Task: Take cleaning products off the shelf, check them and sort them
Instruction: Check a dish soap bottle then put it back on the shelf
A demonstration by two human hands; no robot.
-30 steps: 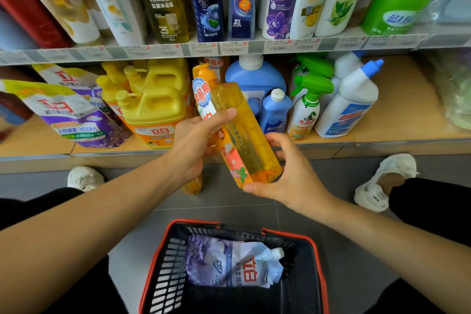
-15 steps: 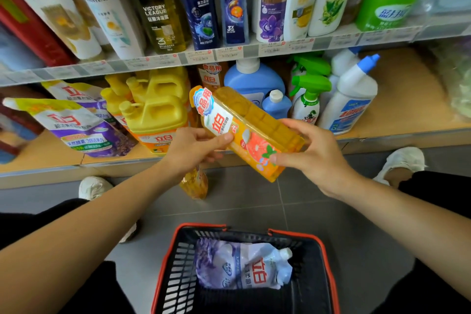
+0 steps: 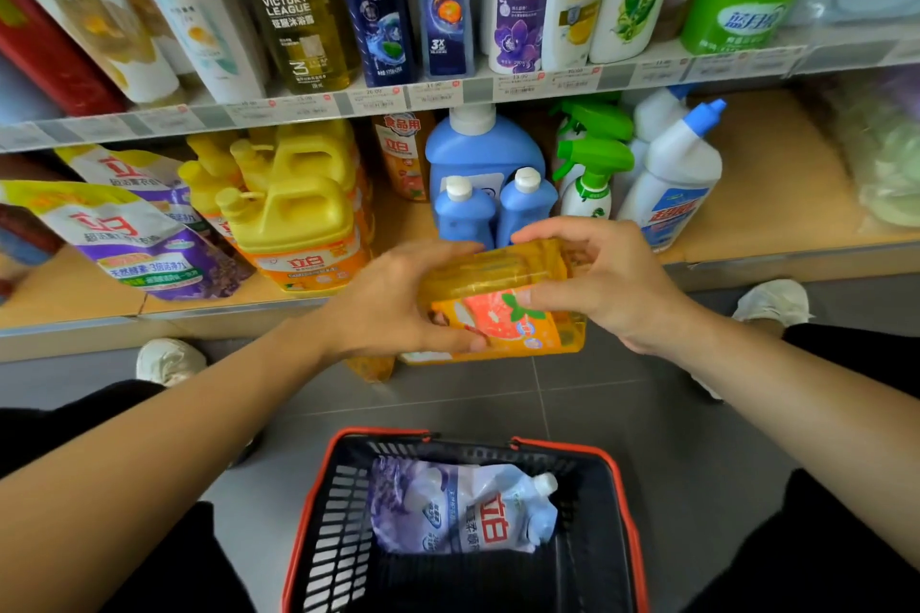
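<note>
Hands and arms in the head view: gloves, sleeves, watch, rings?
Left hand and right hand are bare: no gloves, no rings that show. Left forearm and right forearm are bare too: no sleeve, watch or band in view.

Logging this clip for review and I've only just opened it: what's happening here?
A person crouched at a store shelf holds a yellow detergent bottle in both hands. The left hand and right hand grip it from either side, and it is tipped roughly sideways with its label up. Below it on the floor sits a red-rimmed basket with one purple refill pouch inside. The bottle is not yet in the basket.
</note>
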